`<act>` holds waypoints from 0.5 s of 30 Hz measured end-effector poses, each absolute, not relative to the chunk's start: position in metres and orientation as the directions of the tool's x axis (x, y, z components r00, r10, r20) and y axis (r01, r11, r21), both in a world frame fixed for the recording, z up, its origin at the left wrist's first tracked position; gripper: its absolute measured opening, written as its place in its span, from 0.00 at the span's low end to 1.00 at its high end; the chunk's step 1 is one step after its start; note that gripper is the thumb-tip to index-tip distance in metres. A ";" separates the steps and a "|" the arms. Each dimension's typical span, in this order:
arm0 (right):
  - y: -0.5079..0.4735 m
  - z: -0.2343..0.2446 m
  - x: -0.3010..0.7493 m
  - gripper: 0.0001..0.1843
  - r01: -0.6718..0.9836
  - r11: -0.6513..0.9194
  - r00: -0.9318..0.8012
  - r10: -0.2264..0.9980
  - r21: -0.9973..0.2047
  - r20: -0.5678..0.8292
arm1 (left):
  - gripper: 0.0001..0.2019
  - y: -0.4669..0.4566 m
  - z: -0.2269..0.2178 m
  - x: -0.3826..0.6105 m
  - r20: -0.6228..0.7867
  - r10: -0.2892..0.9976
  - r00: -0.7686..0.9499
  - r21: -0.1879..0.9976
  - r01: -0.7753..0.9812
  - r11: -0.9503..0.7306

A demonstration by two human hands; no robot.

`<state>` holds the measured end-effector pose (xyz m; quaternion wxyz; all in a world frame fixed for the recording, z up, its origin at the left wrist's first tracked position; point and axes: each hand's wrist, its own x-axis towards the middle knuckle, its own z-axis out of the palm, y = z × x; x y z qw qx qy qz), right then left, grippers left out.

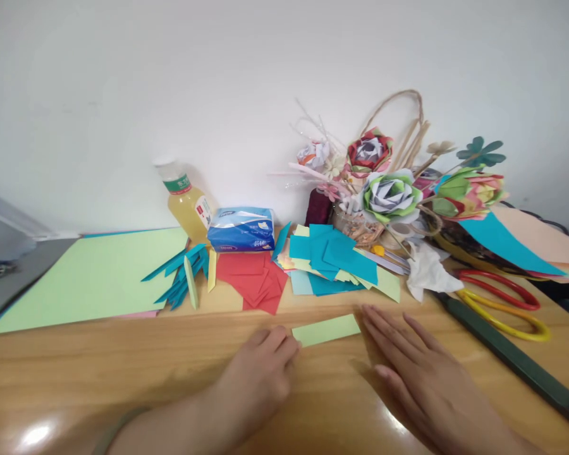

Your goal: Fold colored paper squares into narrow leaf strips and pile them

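Note:
A light green paper strip (327,330) lies flat on the wooden table, tilted slightly up to the right. My left hand (268,363) is closed, its curled fingers gripping the strip's left end. At the other end, my right hand (417,363) has its fingers stretched out, the fingertips close to the strip's right edge. Whether they touch the paper I cannot tell. Behind the strip lie red paper pieces (260,281) and a loose pile of blue and green paper pieces (344,256). Folded blue strips (183,272) are heaped farther left.
Large green sheets (99,278) lie at the left. A bottle (184,202) and tissue pack (241,229) stand by the wall. Paper flowers (391,196) fill the back right. Scissors with red and yellow handles (507,325), a dark green bar (512,360) and crumpled tissue (427,272) are at right.

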<state>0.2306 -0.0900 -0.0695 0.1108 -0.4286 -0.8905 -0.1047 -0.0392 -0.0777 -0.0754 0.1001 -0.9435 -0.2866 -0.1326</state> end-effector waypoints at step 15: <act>-0.096 -0.074 0.199 0.21 0.713 0.701 -0.668 0.679 0.001 0.303 | 0.11 -0.077 -0.072 -0.043 0.231 0.498 0.836 -0.163 0.537 -0.828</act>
